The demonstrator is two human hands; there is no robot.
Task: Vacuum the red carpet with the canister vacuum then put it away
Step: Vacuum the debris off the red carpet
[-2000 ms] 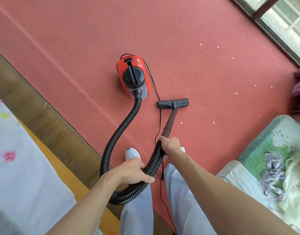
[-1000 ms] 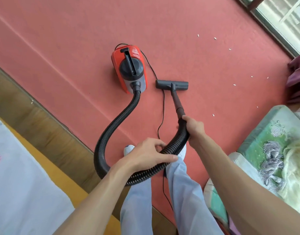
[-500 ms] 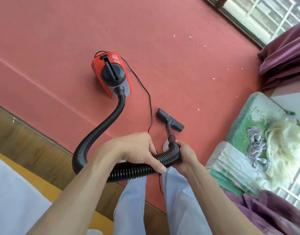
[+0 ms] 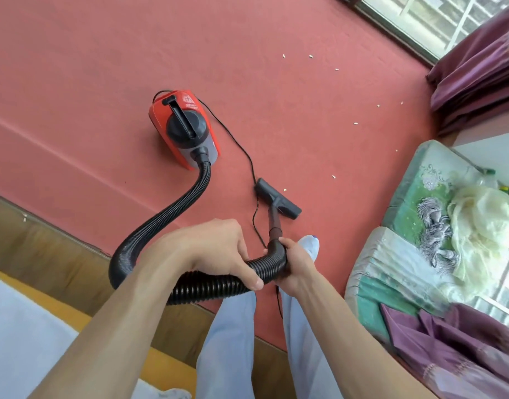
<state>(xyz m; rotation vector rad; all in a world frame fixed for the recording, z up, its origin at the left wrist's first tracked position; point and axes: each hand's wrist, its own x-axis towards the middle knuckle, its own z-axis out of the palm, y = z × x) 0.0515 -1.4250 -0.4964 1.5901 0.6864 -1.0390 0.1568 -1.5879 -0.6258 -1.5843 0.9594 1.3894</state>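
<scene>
The red carpet [image 4: 276, 96] is seen from above, with a strip of wooden floor [image 4: 46, 254] along its near-left edge. The canister vacuum [image 4: 184, 131], red with a black handle on top, is stood on the carpet left of centre. From its front a ribbed black hose [image 4: 161, 217] is led down and to the left, looped over the wooden floor and brought back to the right. The hose is gripped from above by the left hand [image 4: 210, 249], with the fingers curled over it. Its end, where the dark tube [image 4: 275, 223] is joined on, is clasped by the right hand [image 4: 295, 264], with the fingers wrapped round the cuff. The tube is angled down to the nozzle [image 4: 277, 198], which is set at a slant on the carpet, to the right of the canister and well apart from it. A thin black cord [image 4: 241, 145] is trailed from the back of the canister past the nozzle towards the light trousers [image 4: 227, 341]. Small white scraps [image 4: 333, 176] are scattered on the carpet beyond the nozzle, towards the window [image 4: 414, 18]. A green patterned cushion [image 4: 406, 214] and purple curtains [image 4: 478, 67] are seen at the right.
</scene>
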